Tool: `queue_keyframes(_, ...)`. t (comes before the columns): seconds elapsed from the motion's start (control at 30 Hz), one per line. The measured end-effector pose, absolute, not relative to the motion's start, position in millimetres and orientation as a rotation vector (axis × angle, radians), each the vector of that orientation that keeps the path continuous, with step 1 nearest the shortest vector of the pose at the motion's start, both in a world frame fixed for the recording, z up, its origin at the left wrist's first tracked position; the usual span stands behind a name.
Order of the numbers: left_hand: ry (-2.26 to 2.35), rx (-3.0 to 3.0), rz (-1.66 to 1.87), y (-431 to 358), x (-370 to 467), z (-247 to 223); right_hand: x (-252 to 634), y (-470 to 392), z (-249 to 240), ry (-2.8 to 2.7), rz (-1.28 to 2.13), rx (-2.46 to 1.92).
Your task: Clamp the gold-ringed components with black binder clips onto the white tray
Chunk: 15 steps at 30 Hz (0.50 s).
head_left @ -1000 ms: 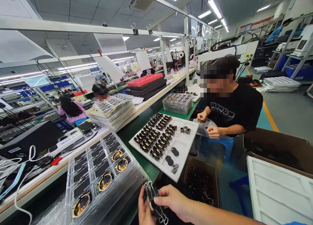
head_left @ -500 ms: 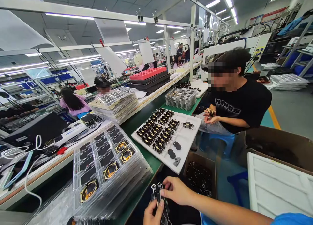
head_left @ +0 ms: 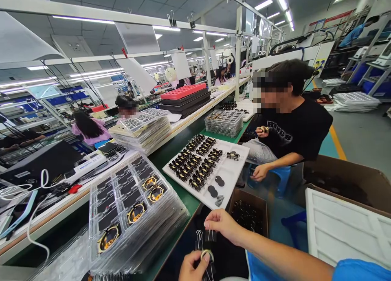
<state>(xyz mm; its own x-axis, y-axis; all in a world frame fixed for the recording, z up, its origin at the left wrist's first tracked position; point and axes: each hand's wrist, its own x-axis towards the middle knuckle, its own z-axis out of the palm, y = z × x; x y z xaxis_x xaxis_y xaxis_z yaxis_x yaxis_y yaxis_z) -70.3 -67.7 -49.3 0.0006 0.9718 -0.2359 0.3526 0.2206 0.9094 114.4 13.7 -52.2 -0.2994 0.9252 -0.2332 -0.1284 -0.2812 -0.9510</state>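
Near the bottom centre, my left hand [head_left: 193, 266] grips a round gold-rimmed part [head_left: 207, 254] with black binder clips [head_left: 200, 244] on it, their silver wire handles standing up and hanging below. Just above it, my right hand [head_left: 222, 224] pinches the wire handles of a binder clip [head_left: 210, 235]; whether this clip touches the part is hard to tell. A white tray [head_left: 227, 179] ahead carries rows of clipped parts [head_left: 195, 163], black discs [head_left: 213, 191] and a few grey discs. Left of it, a stack of clear plastic trays [head_left: 137, 216] has gold-rimmed parts in several compartments.
A box of loose clips [head_left: 249, 214] stands beside the bench, right of my hands. A seated person [head_left: 293, 126] in black is at the right, near a cardboard box [head_left: 345, 183] and a white panel [head_left: 348, 228]. More trays [head_left: 224, 124] stand farther along the green bench.
My right hand has moved up and slightly right, with the clip's handles now apart from the left ones. The round part shows more. The seated person's one hand has lowered; the other stays raised.
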Motion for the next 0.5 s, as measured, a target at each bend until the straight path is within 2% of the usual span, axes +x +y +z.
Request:
queue_keyframes(0.1, 1.409, 1.326, 0.767, -61, -72, -46, 120, 15, -50, -1.338, 1.686, -1.229)
queue_keyframes(0.2, 1.235, 1.352, 0.700, -51, -68, -43, 126, 14, -54, -1.519, 1.522, -1.310)
queue_keyframes(0.5, 1.003, 1.361, 0.480, -20, -47, -50, 160, 6, -79, -1.247, 1.469, -1.311)
